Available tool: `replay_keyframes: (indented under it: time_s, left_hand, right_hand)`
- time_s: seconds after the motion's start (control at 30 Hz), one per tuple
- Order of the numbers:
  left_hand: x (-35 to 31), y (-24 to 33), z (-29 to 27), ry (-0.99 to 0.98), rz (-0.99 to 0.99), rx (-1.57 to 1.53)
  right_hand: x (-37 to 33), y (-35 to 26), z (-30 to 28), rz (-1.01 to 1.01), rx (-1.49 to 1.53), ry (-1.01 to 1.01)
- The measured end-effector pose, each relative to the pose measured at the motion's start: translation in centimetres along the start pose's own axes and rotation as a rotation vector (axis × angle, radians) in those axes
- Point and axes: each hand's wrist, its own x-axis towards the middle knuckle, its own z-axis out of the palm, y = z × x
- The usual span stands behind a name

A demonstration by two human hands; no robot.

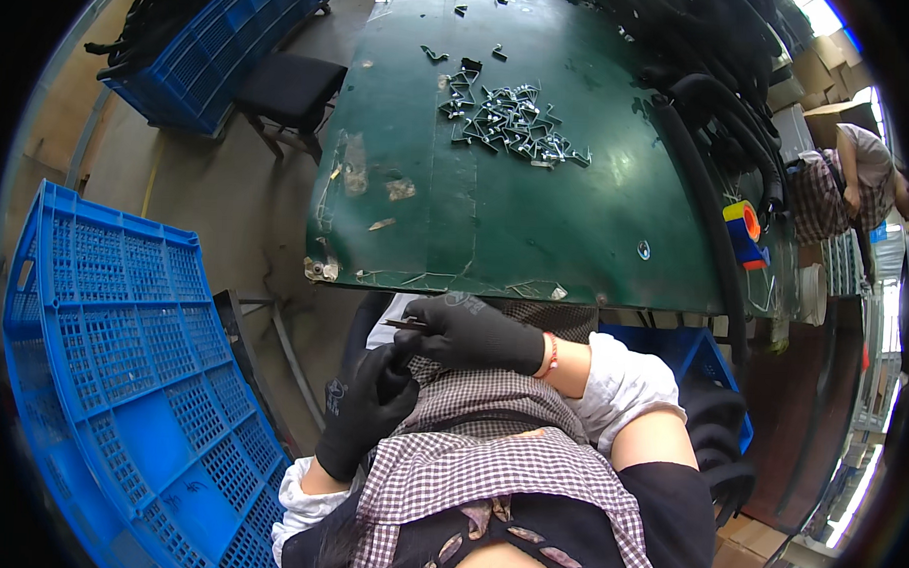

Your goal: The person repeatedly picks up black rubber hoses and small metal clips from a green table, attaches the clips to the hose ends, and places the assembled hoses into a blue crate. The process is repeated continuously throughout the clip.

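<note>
Our gloved right hand [478, 335] is closed around a thin metallic strip [403, 324], which pokes out leftward from the fingers. Just below and to its left, our gloved left hand [365, 411] is curled; we cannot tell whether it grips anything (black merges with black there). Left of that hand stands a blue perforated plastic crate [149, 434]. Directly beyond both hands we have the worn green tabletop [576, 238], with bent metal clips [515, 121] heaped farther out and black hoses [696, 102] along its right side.

Two gloved hands [362, 413] [483, 337], one table [577, 218], dozens of clips [523, 124]
</note>
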Motion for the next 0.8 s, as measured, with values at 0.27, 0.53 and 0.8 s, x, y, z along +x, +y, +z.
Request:
replay_keyframes:
  time_s: [0.27,0.53,0.8]
  left_hand:
    - [1.0,0.6,-1.0,0.056,-0.122,0.075]
    - [1.3,-0.6,-0.8,0.131,0.131,0.093]
    - [1.0,-1.0,-0.4,0.191,0.065,0.083]
  right_hand:
    - [7.8,3.9,-11.9,0.037,-0.802,0.658]
    - [10.7,6.9,-13.1,0.174,-0.884,0.584]
    - [2.1,-0.3,-6.8,-0.090,-0.272,0.068]
